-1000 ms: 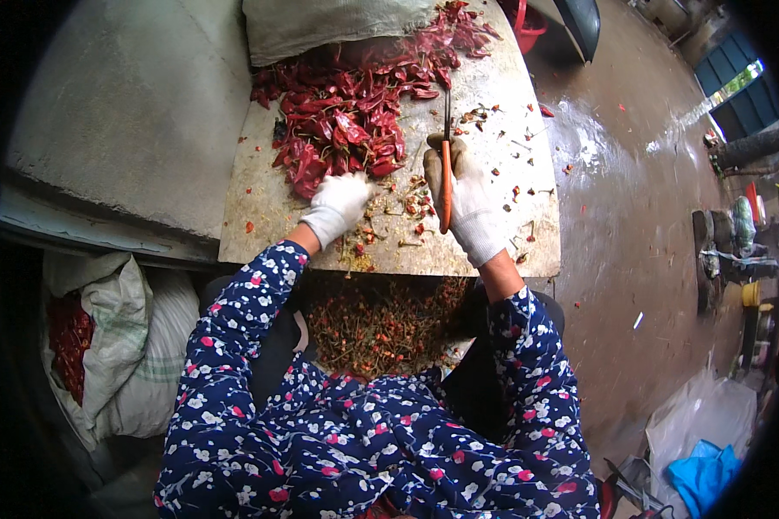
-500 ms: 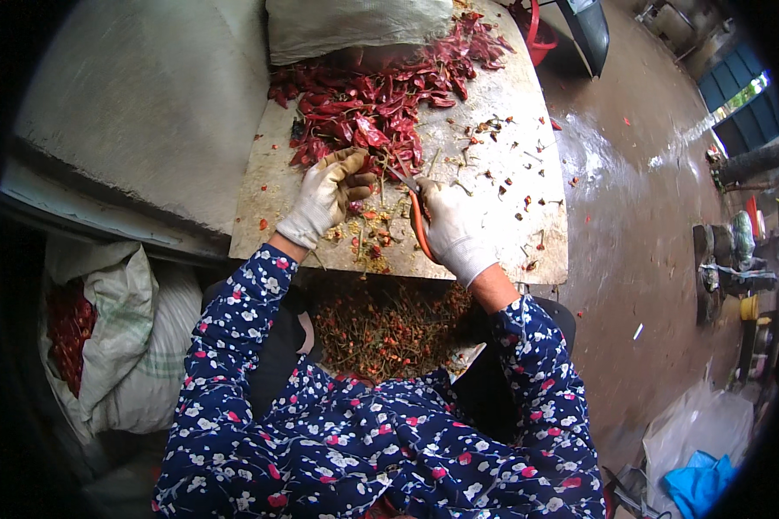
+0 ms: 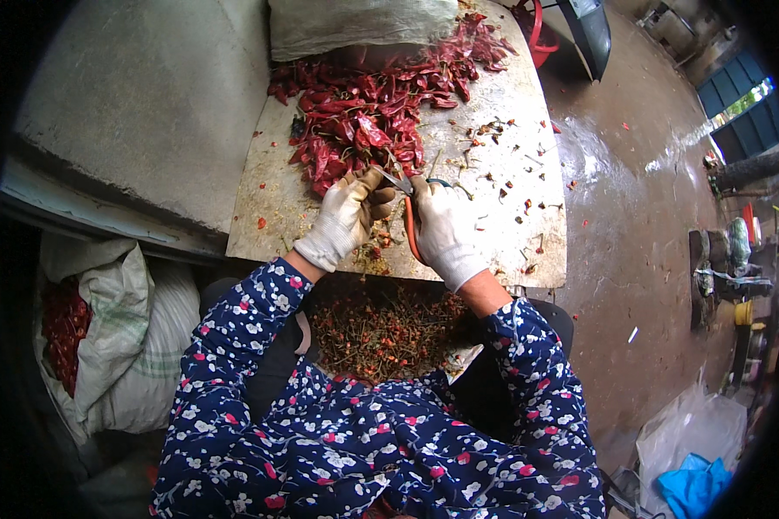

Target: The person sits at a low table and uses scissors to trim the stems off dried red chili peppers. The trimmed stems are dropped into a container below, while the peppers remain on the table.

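A heap of dried red chili peppers [image 3: 355,121] covers the far part of a worn, pale board [image 3: 515,233]. My left hand [image 3: 348,216], in a white work glove with brownish fingers, is closed at the heap's near edge. What its fingertips pinch is hidden. My right hand [image 3: 446,227], also gloved, grips a pair of orange-handled scissors [image 3: 410,232]. Their metal blades point up and left, close to the left fingertips. Cut stems and chili caps [image 3: 493,173] lie scattered to the right of the heap.
A pale woven sack [image 3: 359,22] lies behind the heap. Below the board's near edge is a mass of stems and caps [image 3: 381,333]. An open sack of red chilies [image 3: 104,337] stands at left. A red bucket [image 3: 541,43] is at far right, on wet floor [image 3: 640,225].
My left hand has moved right and slightly nearer, its fingers now beside the scissors' blades. My right hand has shifted a little left with the scissors.
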Demonstrator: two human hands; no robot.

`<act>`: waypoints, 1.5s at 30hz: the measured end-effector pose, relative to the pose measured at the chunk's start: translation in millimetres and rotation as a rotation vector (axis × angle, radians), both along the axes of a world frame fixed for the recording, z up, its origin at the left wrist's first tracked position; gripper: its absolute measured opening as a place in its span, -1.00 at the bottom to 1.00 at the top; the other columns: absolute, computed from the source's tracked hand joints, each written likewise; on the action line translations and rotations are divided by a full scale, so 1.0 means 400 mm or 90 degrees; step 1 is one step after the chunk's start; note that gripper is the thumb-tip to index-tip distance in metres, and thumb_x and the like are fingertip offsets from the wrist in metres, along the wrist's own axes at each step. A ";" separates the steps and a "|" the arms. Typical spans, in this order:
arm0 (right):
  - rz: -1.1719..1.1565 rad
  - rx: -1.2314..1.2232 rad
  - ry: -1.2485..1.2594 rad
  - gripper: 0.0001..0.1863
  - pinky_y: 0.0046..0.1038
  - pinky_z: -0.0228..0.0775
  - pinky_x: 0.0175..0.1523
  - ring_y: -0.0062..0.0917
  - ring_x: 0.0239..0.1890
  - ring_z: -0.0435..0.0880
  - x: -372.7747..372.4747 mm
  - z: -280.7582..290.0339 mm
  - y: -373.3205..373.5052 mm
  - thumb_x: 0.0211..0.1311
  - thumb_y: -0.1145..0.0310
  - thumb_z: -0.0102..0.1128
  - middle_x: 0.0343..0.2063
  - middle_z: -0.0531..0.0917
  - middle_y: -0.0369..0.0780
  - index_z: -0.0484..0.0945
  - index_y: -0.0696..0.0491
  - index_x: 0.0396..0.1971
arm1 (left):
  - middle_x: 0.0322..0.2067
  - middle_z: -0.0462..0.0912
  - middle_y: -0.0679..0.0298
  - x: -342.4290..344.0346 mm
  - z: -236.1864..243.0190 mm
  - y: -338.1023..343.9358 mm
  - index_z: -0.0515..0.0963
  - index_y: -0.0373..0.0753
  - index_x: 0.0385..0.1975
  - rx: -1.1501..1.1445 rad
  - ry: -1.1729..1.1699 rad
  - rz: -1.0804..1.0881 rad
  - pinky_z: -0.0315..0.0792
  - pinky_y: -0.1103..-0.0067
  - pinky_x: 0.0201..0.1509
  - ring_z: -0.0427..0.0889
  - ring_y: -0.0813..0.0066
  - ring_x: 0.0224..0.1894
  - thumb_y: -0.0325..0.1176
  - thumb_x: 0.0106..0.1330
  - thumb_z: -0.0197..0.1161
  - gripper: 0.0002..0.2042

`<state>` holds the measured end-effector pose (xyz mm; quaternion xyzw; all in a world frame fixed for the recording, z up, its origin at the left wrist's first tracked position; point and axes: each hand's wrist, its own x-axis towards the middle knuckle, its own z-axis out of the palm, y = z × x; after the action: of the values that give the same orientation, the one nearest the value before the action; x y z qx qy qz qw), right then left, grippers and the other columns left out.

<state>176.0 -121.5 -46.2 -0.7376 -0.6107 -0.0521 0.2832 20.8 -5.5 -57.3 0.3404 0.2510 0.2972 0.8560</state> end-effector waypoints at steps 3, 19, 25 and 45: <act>-0.004 0.007 -0.022 -0.73 -0.15 0.33 -0.18 -0.28 -0.26 0.65 -0.002 0.002 -0.004 0.24 0.31 0.17 -0.38 0.66 -0.17 0.52 0.07 -0.10 | -0.21 0.69 0.33 0.002 0.000 -0.009 0.51 -0.18 0.00 -0.035 -0.022 0.003 0.74 0.52 -0.26 0.75 0.47 -0.20 -0.35 0.56 0.08 -0.85; 0.056 -0.019 0.150 -0.67 -0.19 0.48 -0.22 -0.17 -0.27 0.65 -0.017 -0.090 0.004 0.27 0.30 0.18 -0.35 0.64 -0.02 0.53 0.14 -0.04 | -0.30 0.67 0.22 0.023 0.034 -0.047 0.47 -0.26 -0.06 -0.102 -0.040 0.101 0.73 0.50 -0.34 0.76 0.38 -0.35 -0.44 0.46 0.21 -0.85; 0.066 0.050 1.022 -0.78 -0.41 0.47 -0.37 -0.41 -0.47 0.62 -0.015 -0.128 0.043 0.40 0.29 0.17 -0.49 0.61 -0.18 0.55 0.15 -0.16 | -0.32 0.67 0.23 0.016 0.051 -0.019 0.49 -0.23 -0.06 -0.017 0.137 0.145 0.71 0.50 -0.45 0.72 0.41 -0.44 -0.44 0.44 0.22 -0.85; 0.072 -0.075 0.704 -0.63 -0.41 0.55 -0.25 -0.50 -0.33 0.65 0.061 -0.043 0.016 0.51 0.20 0.03 -0.31 0.62 -0.18 0.45 0.17 0.08 | -0.30 0.74 0.19 -0.093 -0.201 0.415 0.61 -0.40 0.00 0.751 0.851 0.088 0.52 0.54 -0.29 0.64 0.52 -0.41 -0.22 0.27 0.43 -0.58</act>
<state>200.4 -115.2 -63.6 -0.6358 -0.4119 0.3919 0.5220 -16.4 160.4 -137.5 0.8117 0.5235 0.1684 0.1968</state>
